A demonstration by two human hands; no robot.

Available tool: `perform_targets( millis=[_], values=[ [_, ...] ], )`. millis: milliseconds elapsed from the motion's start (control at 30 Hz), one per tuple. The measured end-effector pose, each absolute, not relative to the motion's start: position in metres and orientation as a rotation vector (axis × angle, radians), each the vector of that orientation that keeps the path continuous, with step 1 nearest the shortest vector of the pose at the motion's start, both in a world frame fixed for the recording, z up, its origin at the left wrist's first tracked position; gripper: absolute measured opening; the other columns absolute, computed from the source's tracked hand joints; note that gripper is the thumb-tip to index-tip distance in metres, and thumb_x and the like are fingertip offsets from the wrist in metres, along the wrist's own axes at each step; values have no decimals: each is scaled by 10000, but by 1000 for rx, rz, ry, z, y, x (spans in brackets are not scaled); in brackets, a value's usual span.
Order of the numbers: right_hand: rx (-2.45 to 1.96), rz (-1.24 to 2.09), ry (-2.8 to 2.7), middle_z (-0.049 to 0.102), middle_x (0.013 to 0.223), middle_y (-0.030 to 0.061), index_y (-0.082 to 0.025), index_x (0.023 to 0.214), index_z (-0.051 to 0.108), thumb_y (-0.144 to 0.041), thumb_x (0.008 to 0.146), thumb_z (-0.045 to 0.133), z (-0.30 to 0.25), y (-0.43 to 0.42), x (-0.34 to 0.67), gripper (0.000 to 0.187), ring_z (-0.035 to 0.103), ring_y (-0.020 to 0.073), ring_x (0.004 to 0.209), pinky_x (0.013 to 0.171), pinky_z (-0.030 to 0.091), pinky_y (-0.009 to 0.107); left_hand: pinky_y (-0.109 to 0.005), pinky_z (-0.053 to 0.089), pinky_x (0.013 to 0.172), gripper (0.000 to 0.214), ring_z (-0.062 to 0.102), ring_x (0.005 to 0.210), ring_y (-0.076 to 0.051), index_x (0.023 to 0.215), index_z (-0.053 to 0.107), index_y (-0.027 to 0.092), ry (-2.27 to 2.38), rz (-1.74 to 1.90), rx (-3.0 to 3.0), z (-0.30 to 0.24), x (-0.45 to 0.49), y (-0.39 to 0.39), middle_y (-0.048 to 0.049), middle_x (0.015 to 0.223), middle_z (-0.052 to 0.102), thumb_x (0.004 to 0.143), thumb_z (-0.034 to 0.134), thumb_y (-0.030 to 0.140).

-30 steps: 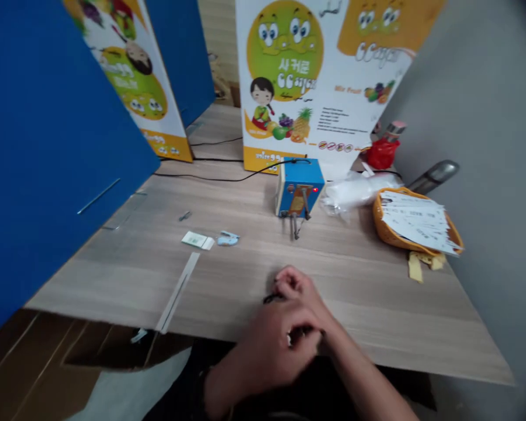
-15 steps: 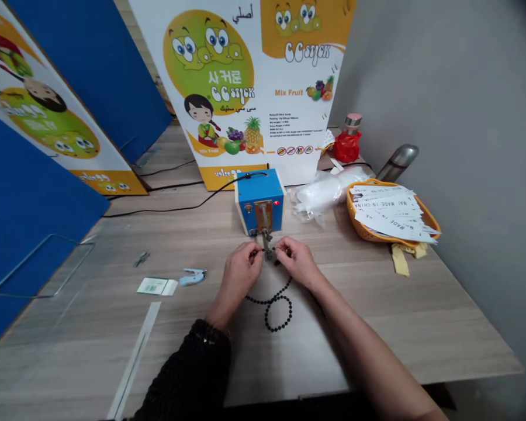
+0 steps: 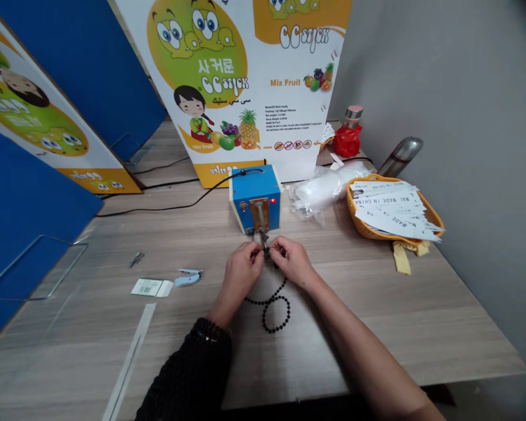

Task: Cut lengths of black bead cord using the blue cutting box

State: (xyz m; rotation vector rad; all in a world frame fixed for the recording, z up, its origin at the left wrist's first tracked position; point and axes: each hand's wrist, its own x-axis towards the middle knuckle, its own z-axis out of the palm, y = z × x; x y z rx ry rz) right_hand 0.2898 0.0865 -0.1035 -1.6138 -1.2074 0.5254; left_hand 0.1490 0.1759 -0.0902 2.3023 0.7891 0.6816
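Observation:
A strand of black beads (image 3: 276,314) lies in a loop on the table between my forearms, its ends running up to my hands. My left hand (image 3: 244,264) is closed in a pinch on one end. My right hand (image 3: 291,260) pinches the strand's other end close by, with the fingertips of both hands almost meeting. They are at the metal tip of a small blue machine (image 3: 256,193), which has a red light lit on its front. My fingers hide the exact spot where the strand ends come to the tip.
Left of my hands are a light-blue stapler (image 3: 188,278), a small white packet (image 3: 152,287) and a paper strip (image 3: 129,362). On the right stand an orange basket of printed slips (image 3: 394,210), clear plastic bags (image 3: 322,190) and a steel flask (image 3: 401,156). A printed carton (image 3: 284,128) rises behind the machine.
My right hand has moved slightly left, bringing its fingertips closer to my left hand at the machine's tip. The whole view has shifted a little. Both hands keep their pinch.

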Motion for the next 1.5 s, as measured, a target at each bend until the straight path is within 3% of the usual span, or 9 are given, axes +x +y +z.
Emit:
perform_targets(
  millis=[900,1000,1133,1267,1333,1433,1500],
  values=[
    [-1562,608,-1157,538,683,-24,-173,780,584,-242,856,537,-107,80,283,112,472,127,629,588,343,215,-287,412,705,103,582,745,-181,811,633,181,805,687,2264,-93,145,169,-25,780,635,839,534,171],
    [-1549,628,-1126,540,688,-24,-170,803,596,-257,860,542,-103,76,282,117,467,125,616,588,350,219,-289,437,694,162,595,735,-187,864,672,179,847,656,2097,-87,142,165,-42,784,658,859,537,270],
    [-1540,633,-1097,532,681,-24,-168,814,603,-273,861,537,-85,63,275,133,460,122,605,584,354,222,-251,429,523,368,560,559,-151,1024,659,141,866,401,1433,-79,126,146,-65,784,669,836,584,448],
    [-1470,748,-1114,560,734,-13,-163,887,624,-332,858,569,-53,40,262,181,460,117,609,573,358,216,-183,269,378,431,419,404,-68,983,688,156,617,149,959,-77,84,110,-72,762,662,713,765,484],
    [-1420,806,-1066,557,777,-8,-163,945,610,-402,859,602,-37,24,256,254,448,110,602,555,357,210,-193,182,324,585,306,336,-49,1015,699,220,473,229,865,-74,60,92,-50,719,654,619,787,642],
    [-1364,876,-1013,519,755,-12,-170,942,569,-501,909,555,-15,-2,245,332,426,104,578,521,346,202,-202,226,316,773,385,393,-68,1125,671,283,426,421,876,-56,36,69,-85,949,686,546,742,791],
    [-1338,933,-1054,511,740,-9,-174,923,561,-533,958,479,-2,-18,232,370,421,102,567,505,339,198,-192,332,393,724,548,601,-114,1266,594,288,515,494,1003,-37,32,55,-124,1254,596,663,778,645]
  ],
)
